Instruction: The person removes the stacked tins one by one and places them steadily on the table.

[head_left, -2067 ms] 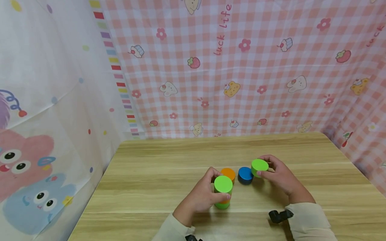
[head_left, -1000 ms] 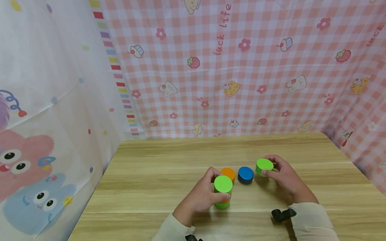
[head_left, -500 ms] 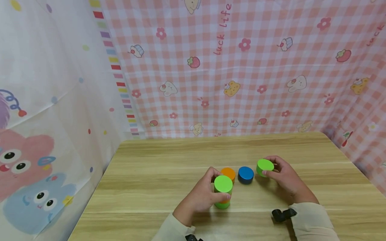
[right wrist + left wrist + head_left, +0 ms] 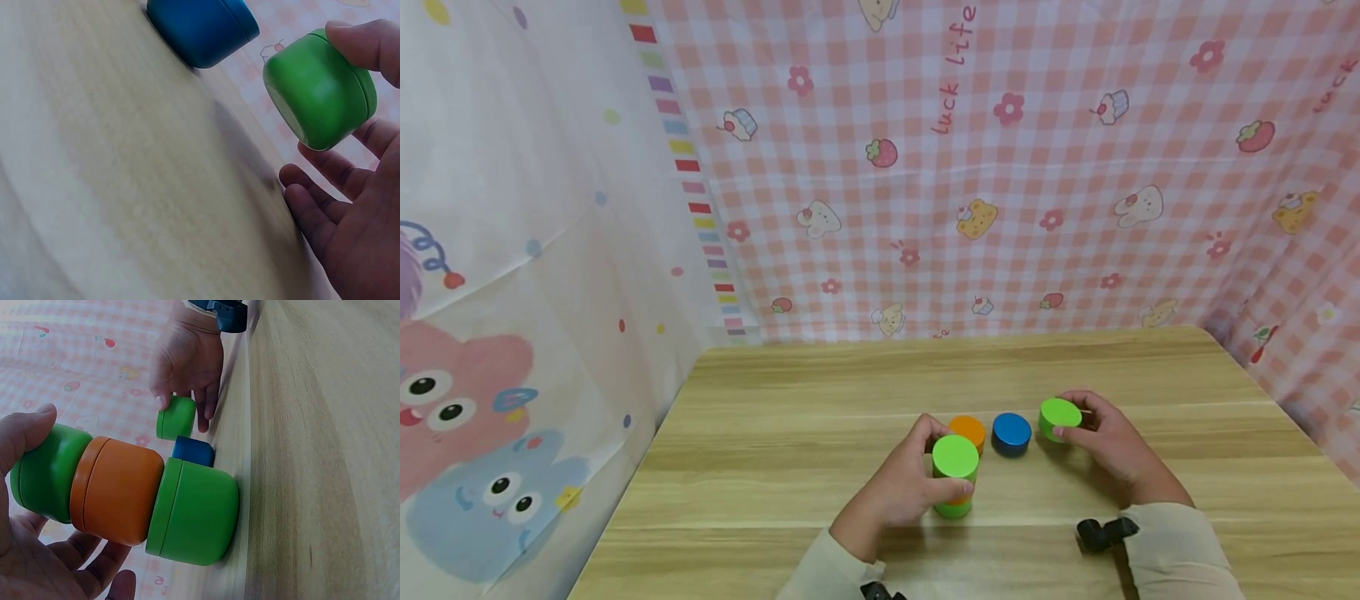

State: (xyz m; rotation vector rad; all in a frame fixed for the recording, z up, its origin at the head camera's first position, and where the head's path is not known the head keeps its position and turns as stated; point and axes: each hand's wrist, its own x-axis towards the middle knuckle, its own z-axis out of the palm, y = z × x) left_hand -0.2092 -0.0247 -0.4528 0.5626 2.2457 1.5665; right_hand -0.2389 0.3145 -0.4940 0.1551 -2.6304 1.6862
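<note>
Small round lidded jars stand as a column of three: a green jar (image 4: 956, 457) on top, an orange jar (image 4: 119, 490) in the middle, a green jar (image 4: 197, 512) at the bottom on the table. My left hand (image 4: 901, 483) grips the top of this stack, thumb in front and fingers behind. To the right, my right hand (image 4: 1105, 437) pinches another green jar (image 4: 1060, 415) by its side. That jar is tilted and raised off the table in the right wrist view. A blue jar (image 4: 1011, 434) sits between the hands, just left of the held one.
Another orange jar (image 4: 967, 432) stands right behind the stack, partly hidden by it. The wooden table (image 4: 790, 400) ends at a pink checked cloth (image 4: 850, 192) at the back. A white printed cloth (image 4: 572, 292) hangs on the left.
My right hand has carried its green jar a little right, away from the blue jar, and has stayed nearly still since. My left hand and the stack have not moved.
</note>
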